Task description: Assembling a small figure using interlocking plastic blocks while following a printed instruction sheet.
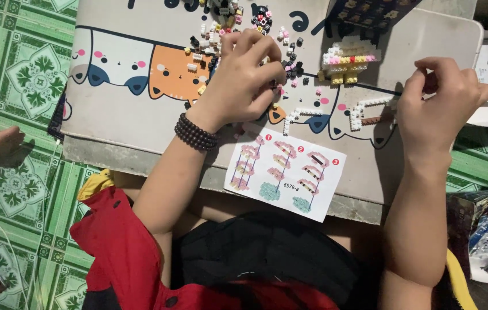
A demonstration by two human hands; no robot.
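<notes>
One white instruction sheet [285, 173] with pink and teal build diagrams lies at the worktop [140, 123] near edge, between the wrists. Left hand [244, 77] has its fingers [255, 47] curled down into the loose mini bricks [290, 66], pinching something too small to make out. Right hand [436, 106] fingers look nearly closed beside the white brick frame [370, 109]; can't tell if they hold anything.

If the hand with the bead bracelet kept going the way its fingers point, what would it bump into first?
Probably the loose pile of tiny building bricks just past the left hand's fingertips, on the cat-print table. Beyond them stands the small yellow-and-white brick model. Height above the table is hard to judge.
</notes>
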